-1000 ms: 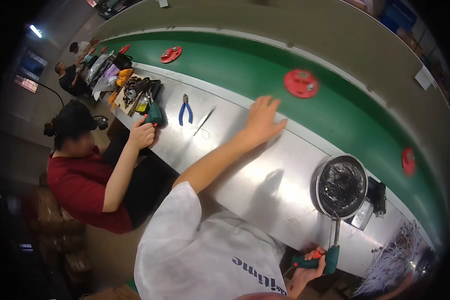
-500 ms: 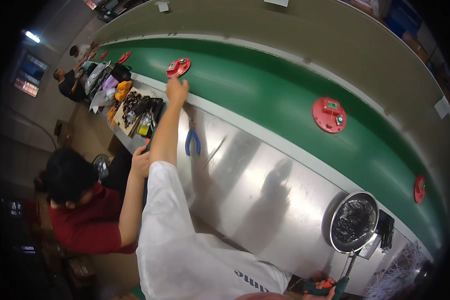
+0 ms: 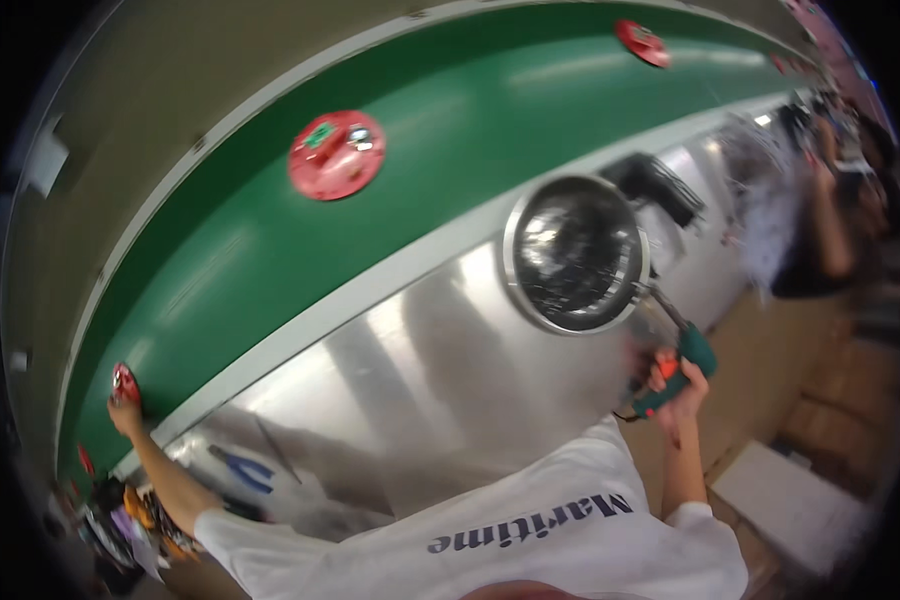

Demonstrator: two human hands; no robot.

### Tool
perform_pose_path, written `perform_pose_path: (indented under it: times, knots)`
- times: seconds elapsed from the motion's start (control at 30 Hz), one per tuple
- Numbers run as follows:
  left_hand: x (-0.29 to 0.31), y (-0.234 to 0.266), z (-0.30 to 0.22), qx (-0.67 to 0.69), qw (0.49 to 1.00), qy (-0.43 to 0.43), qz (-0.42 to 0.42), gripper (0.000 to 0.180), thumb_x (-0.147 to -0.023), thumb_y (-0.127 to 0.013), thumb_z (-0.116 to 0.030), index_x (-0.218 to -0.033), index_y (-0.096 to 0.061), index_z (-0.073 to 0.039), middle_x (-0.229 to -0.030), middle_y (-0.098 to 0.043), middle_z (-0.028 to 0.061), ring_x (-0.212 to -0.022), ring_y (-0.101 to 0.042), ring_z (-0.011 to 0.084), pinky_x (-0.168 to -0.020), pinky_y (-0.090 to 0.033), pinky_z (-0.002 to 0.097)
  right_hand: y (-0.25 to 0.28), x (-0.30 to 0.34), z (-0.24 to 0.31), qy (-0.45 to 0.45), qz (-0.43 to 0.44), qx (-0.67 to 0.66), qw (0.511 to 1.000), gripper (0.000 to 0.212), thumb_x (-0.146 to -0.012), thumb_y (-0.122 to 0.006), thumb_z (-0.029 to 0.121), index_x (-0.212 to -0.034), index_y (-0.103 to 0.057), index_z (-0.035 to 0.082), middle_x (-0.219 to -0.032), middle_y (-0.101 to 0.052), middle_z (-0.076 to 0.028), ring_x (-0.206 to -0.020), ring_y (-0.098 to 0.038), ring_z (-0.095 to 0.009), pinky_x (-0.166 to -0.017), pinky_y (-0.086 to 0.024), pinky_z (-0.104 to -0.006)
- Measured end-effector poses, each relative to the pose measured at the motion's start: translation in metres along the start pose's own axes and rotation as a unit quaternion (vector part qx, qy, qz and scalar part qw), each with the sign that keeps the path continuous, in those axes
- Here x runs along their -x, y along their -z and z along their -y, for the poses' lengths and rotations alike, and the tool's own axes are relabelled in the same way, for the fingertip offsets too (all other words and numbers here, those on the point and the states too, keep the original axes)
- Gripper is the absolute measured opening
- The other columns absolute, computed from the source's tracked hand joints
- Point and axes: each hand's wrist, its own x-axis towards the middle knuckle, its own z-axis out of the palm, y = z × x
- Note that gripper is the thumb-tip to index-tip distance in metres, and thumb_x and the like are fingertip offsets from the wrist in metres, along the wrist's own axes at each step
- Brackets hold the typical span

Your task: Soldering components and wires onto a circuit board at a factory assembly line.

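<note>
Fingers of my right hand (image 3: 686,402) are curling around a dark green, pistol-shaped power tool (image 3: 700,350) with an orange-red trigger, my right forearm standing nearly upright above its white sleeve. The tool's metal shaft is pointing up and leftward at the rim of a round metal pan (image 3: 511,255), which is holding dark, shiny contents too blurred to name. The pan is sitting on a silvery metal worktop (image 3: 420,340). To my left, blue-handled metal pliers (image 3: 232,461) are lying near a thin metal rod (image 3: 278,450). My left arm is stretching out almost straight beyond them, and my left hand (image 3: 126,416) is touching a red round disc (image 3: 123,380) on the long green belt (image 3: 230,290); I cannot tell whether those fingers are gripping it. Farther out, a second red disc (image 3: 320,180), bearing a green board, is lying flat on the belt.
</note>
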Motion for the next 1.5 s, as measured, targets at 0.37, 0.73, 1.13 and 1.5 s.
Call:
perform_pose_path:
  times: [0.37, 0.73, 1.13, 1.5]
  knots:
    - [0.375, 0.228, -0.314, 0.294, 0.779, -0.548, 0.083, 0.035, -0.089, -0.058, -0.008, -0.124, -0.06, -0.013, -0.125, -0.05, 0.0244, -0.113, -0.051, 0.039, -0.097, -0.044, 0.0411, 0.012, 0.009, -0.004, -0.02, 0.096, -0.093, 0.991, 0.026, -0.081, -0.056, 0.023, -0.094, -0.053, 0.001, -0.094, -0.054, -0.009, -0.059, -0.047, -0.016, -0.057, -0.038, -0.0282]
    - [0.624, 0.24, -0.325, 0.416, 0.637, -0.642, 0.099, 0.052, -0.067, -0.073, -0.011, -0.117, -0.058, -0.017, -0.126, -0.05, 0.0158, -0.118, -0.048, 0.0361, -0.099, -0.041, 0.0445, 0.053, -0.021, -0.002, -0.072, 0.203, -0.14, 0.967, 0.031, -0.086, -0.055, 0.022, -0.103, -0.055, -0.003, -0.099, -0.056, -0.01, -0.062, -0.044, -0.016, -0.06, -0.037, -0.0301]
    - [0.614, 0.206, -0.206, 0.503, 0.796, -0.337, -0.022, 0.032, -0.088, -0.059, -0.02, -0.119, -0.059, -0.011, -0.118, -0.056, 0.0117, -0.118, -0.05, 0.0302, -0.102, -0.038, 0.0437, 0.033, -0.019, 0.01, -0.143, 0.351, -0.09, 0.921, 0.018, -0.088, -0.06, 0.016, -0.098, -0.05, 0.004, -0.095, -0.051, -0.004, -0.072, -0.046, -0.016, -0.071, -0.039, -0.0299]
    - [0.606, 0.198, -0.227, 0.563, 0.753, -0.34, -0.037, 0.03, -0.089, -0.059, -0.022, -0.116, -0.06, -0.008, -0.112, -0.059, 0.0089, -0.113, -0.053, 0.0269, -0.096, -0.042, 0.0418, 0.029, -0.009, 0.018, -0.11, 0.302, -0.055, 0.945, 0.022, -0.086, -0.063, 0.019, -0.096, -0.05, 0.004, -0.092, -0.053, -0.003, -0.068, -0.047, -0.015, -0.067, -0.041, -0.0288]
